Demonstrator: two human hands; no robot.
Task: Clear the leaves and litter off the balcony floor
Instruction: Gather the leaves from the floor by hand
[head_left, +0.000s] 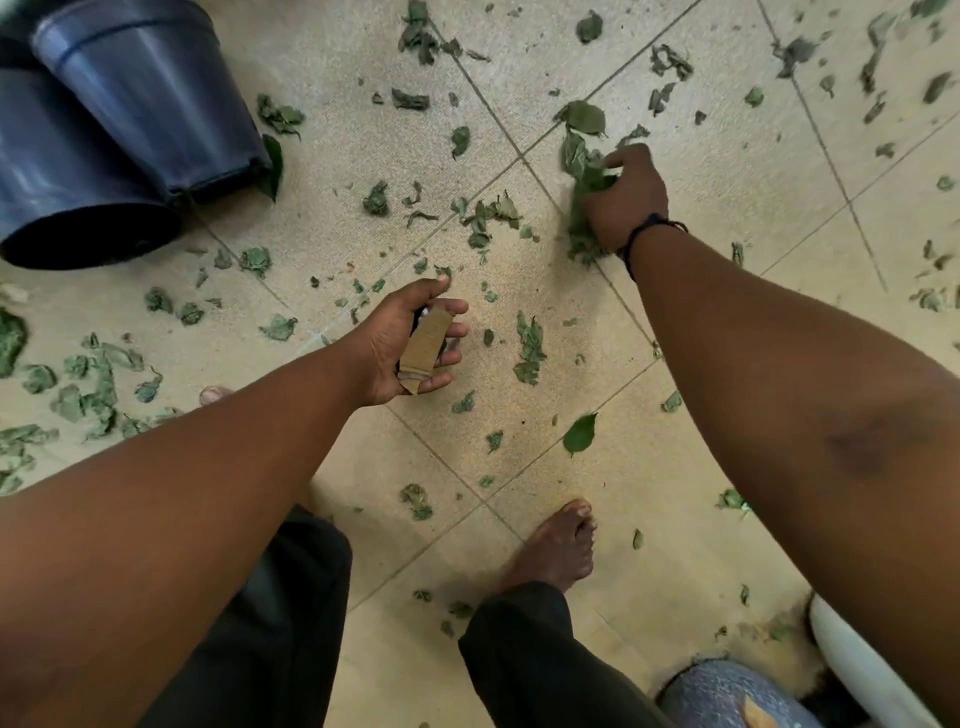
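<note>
Green leaves and scraps lie scattered over the beige tiled floor (597, 519). My right hand (626, 200) reaches down to the floor and grips a bunch of leaves (582, 174), with more crumpled leaves under its wrist. A dark band circles that wrist. My left hand (410, 343) hovers lower and nearer, its fingers curled round a tan piece of cardboard litter (423, 345) with something dark behind it. A single flat green leaf (579, 434) lies between my arms. A strip of crumpled leaves (530, 348) lies just right of my left hand.
Two dark blue plastic pots (130, 104) lie tipped on their sides at the upper left. My bare foot (558, 545) stands on the tiles below the hands. A white curved object (857, 670) and a bluish mottled thing (727, 696) sit at the bottom right.
</note>
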